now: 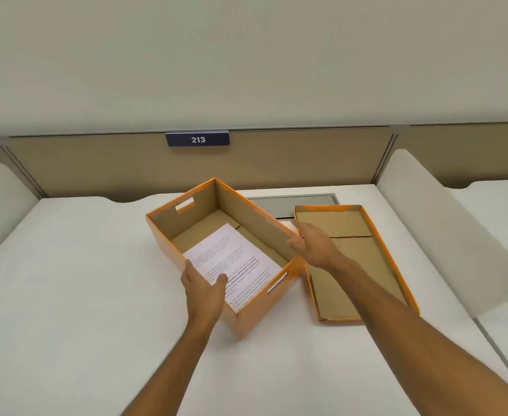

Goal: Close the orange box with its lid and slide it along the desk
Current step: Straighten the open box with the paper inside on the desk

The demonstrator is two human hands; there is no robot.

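Both hands [204, 283] flank orange box [246, 313] containing 1 printed sheet [231, 259].

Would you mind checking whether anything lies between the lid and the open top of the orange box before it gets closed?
Nothing visible does. The lid lies inside-up on the desk directly right of the orange box. The printed sheet sits below the rim. Only the right hand and the left hand are at the box's long walls.

Open orange box [248, 316] holding a printed sheet [231, 262]; its lid [354, 259] lies upturned beside it.
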